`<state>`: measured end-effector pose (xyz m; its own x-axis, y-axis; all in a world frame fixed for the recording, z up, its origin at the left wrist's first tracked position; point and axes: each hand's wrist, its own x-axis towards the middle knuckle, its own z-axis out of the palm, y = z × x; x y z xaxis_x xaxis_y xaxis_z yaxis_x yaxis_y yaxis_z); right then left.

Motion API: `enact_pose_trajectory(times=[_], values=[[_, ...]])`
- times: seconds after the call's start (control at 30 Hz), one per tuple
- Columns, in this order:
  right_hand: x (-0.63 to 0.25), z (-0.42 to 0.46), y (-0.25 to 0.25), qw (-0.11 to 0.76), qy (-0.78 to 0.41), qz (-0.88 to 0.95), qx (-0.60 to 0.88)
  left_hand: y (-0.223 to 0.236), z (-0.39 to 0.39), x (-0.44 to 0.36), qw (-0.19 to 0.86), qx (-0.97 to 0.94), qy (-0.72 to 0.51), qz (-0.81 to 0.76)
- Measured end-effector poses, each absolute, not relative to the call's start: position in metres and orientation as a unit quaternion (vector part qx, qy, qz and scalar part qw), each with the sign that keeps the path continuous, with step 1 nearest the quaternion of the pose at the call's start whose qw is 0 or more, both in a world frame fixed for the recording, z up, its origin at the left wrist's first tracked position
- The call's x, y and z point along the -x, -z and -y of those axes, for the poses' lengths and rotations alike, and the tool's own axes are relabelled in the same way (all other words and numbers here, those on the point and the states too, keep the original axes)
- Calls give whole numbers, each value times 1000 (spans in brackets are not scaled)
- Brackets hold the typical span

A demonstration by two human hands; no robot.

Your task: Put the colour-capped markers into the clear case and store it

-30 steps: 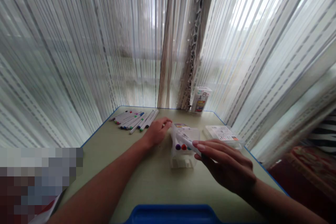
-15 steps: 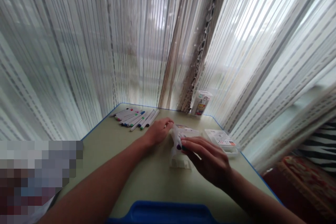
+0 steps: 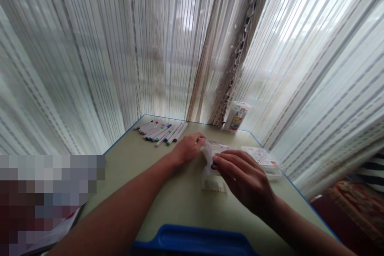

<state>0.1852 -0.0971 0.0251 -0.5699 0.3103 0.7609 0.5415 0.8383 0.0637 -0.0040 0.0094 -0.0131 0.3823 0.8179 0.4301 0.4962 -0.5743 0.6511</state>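
A clear plastic marker case (image 3: 213, 186) with a printed label lies on the table between my hands. My left hand (image 3: 189, 146) is closed on its far left edge, fingers curled. My right hand (image 3: 247, 174) reaches over the case from the right, its thumb and fingers pinching a marker (image 3: 213, 166). Only the marker's dark blue end shows; the rest is hidden by the fingers and the case. Left of my left hand, several white markers (image 3: 163, 132) with coloured caps lie side by side in a loose row.
A second flat clear case (image 3: 262, 157) with a printed sheet lies at the right. An upright white box (image 3: 237, 116) stands at the back right edge. The table (image 3: 168, 204) has a blue rim and a blue tray (image 3: 204, 238) at its front. Striped string curtains (image 3: 162, 48) hang behind.
The view has shifted slightly, so everything sits a little further right. My right fingertips have moved down slightly at the case; a purple cap beside the blue one no longer shows.
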Motion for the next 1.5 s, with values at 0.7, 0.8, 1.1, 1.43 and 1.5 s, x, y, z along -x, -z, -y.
enact_pose_trajectory(times=[0.7, 0.8, 1.1, 1.43, 1.5], values=[[-183, 104, -21, 371, 204, 859, 287, 12, -8, 2, 206, -811, -340, -429], [-186, 107, -22, 385, 189, 861, 272, 10, -7, 2, 204, -811, -345, -425], [-198, 105, -31, 470, 134, 833, 260, 7, -6, 2, 197, -813, -332, -435], [-204, 102, -32, 489, 117, 824, 261, 10, -8, 3, 189, -814, -332, -437], [-207, 102, -32, 499, 108, 818, 264, 11, -9, 4, 188, -815, -332, -437]])
